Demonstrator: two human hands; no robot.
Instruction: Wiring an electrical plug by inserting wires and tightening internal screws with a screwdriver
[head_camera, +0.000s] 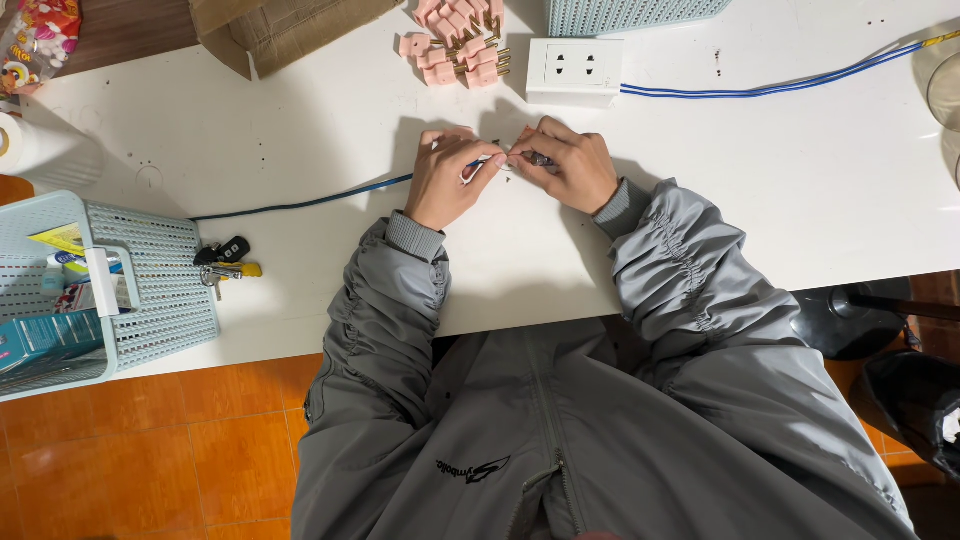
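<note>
Both my hands meet at the middle of the white table (250, 140). My left hand (447, 178) pinches the end of a blue cable (300, 203) that runs off to the left. My right hand (563, 165) grips a small dark tool or part at the cable's tip; fingers hide most of it. Just beyond my hands sits a white socket box (574, 68), with a second blue cable (780, 86) leading away to the right. A heap of pink plug parts (455, 45) with brass pins lies behind it.
A light blue plastic basket (150, 290) with boxes and tubes stands at the left edge, keys (225, 262) beside it. A cardboard box (280, 30) and another blue basket (630, 14) sit at the back. A tape roll (12, 142) lies far left. Orange floor tiles show below.
</note>
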